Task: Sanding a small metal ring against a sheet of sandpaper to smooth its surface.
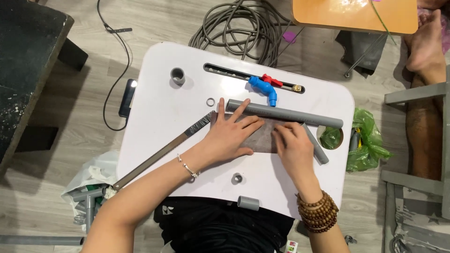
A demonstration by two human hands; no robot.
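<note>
Head camera looks straight down on a white lap table with rounded corners; on it the left hand lies flat, fingers spread wide, pressing on a grey-brown sheet of sandpaper; it grips nothing, its fingertips reaching the long grey pipe that lies across the table just above the sheet; the right hand rests on the sheet's right part with fingers curled down onto it, and whether it pinches the sheet's edge I cannot tell; a shorter grey pipe slants out from beside that hand toward the round cup hole in the table's right side, through which a green plastic bag on the floor shows; the long slot along the table's far edge holds a blue tap with a red handle, partly resting in it, and a small brass fitting; a saw blade with taped end lies diagonally to the left, touching the sheet's corner; a grey coupling stands near the far left, a small ring lies near the pipe's end, another small ring and a short grey pipe stub sit near the front edge; a white bag on the floor at left holds more grey pipe pieces.
</note>
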